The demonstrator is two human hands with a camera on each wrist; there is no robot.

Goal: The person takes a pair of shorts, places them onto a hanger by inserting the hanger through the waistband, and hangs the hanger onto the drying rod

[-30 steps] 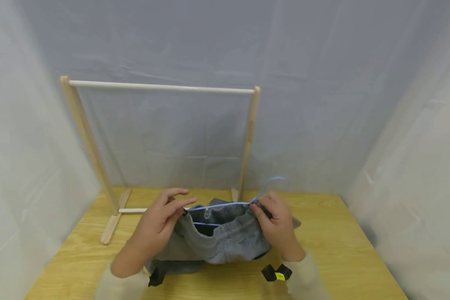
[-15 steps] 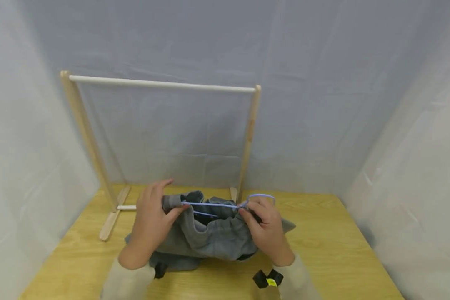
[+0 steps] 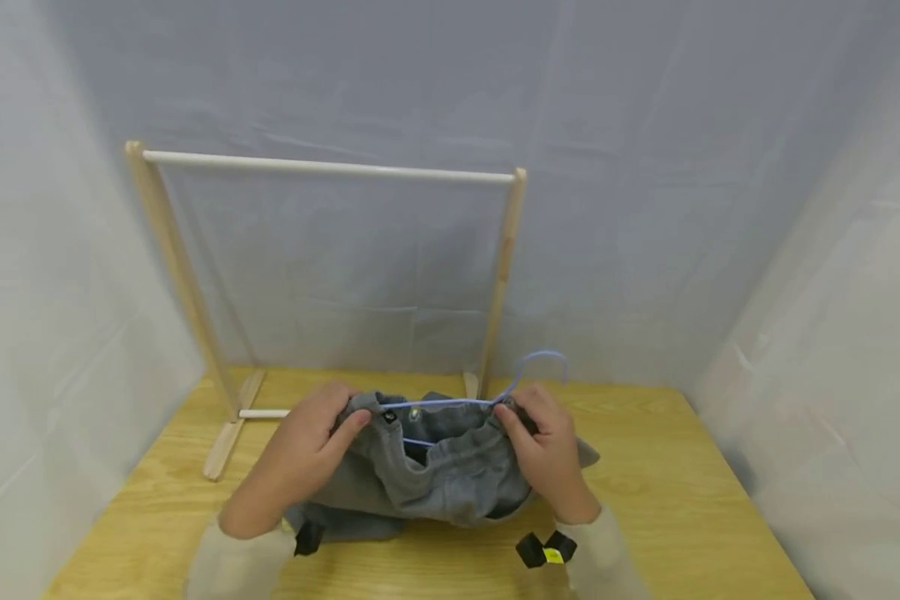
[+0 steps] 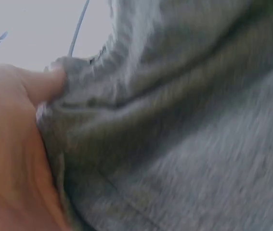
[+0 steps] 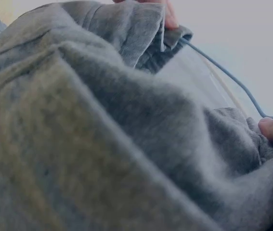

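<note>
Head view shows our left hand (image 3: 300, 454) and right hand (image 3: 547, 450) each pinching the waistband of the grey garment (image 3: 435, 475) against the blue hanger (image 3: 450, 404), just above the table (image 3: 682, 500). We judge the cloth could slip off the thin wire if either pinch loosens.

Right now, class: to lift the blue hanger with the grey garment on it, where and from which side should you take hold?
Grip the blue hanger at its hook, from above: the hook curves up clear of the grey garment, which covers most of the bar.
</note>
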